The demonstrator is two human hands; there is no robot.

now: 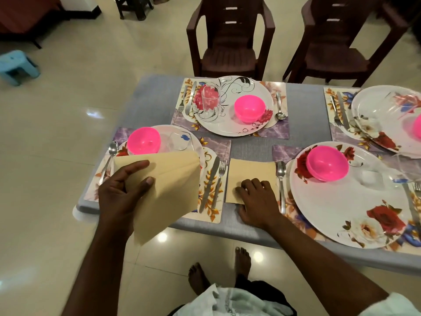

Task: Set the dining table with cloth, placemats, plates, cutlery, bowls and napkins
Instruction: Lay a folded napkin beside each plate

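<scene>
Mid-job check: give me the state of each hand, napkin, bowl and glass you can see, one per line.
Left hand: holding a napkin stack.
Napkin stack: lifted, hanging over the near-left setting.
Right hand: fingers resting on the flat napkin.
Flat napkin: lying on the cloth between the two near placemats.
Far glass: upright on its plate, empty.
Far bowl: upright on the same plate, empty.
Near-right bowl: upright, on its plate.

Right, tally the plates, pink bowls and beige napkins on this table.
plates: 4
pink bowls: 4
beige napkins: 2
Total: 10
</scene>
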